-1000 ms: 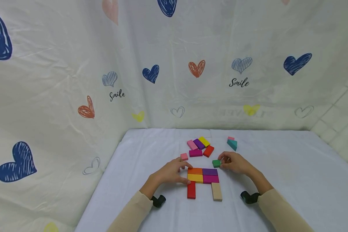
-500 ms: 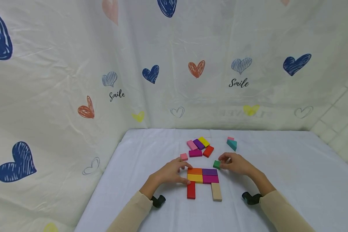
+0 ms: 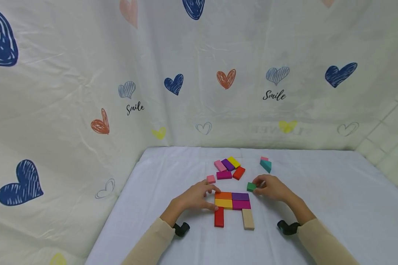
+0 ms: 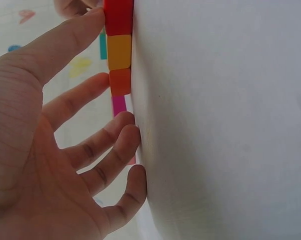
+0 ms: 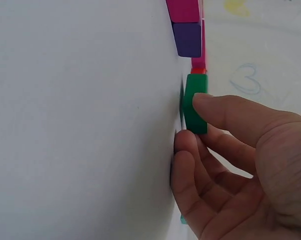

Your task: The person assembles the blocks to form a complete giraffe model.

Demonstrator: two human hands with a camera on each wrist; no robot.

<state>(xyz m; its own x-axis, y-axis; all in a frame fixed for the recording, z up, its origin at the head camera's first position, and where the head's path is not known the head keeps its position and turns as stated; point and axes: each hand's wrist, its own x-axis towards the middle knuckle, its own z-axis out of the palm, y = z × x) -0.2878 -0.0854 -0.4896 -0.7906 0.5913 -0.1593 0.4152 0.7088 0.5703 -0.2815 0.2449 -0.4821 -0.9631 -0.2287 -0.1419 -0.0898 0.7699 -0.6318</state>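
Orange (image 3: 223, 195), yellow (image 3: 223, 203), purple (image 3: 240, 196) and magenta (image 3: 241, 204) blocks lie flat together in two rows. A red block (image 3: 219, 217) and a bare wood block (image 3: 247, 219) extend from their near side like two legs. My left hand (image 3: 195, 197) rests at the left side, fingers spread, thumb tip at the red block and index fingertip at the orange one. With thumb and fingers, my right hand (image 3: 272, 187) pinches a small green block (image 5: 194, 102) close over the cloth, just beyond the far right corner of the purple block.
Behind the arrangement lie pink (image 3: 220, 165), violet (image 3: 228, 164), yellow (image 3: 233, 162), red (image 3: 238, 173) and magenta (image 3: 224, 175) blocks. A small pink block (image 3: 210, 179) is near my left fingers. A teal triangular block (image 3: 266, 165) lies at the back right. White cloth (image 3: 335, 198) covers the table.
My right hand has shifted slightly to the right with the green block, which has turned a little. The left hand and the arranged blocks stay where they were.
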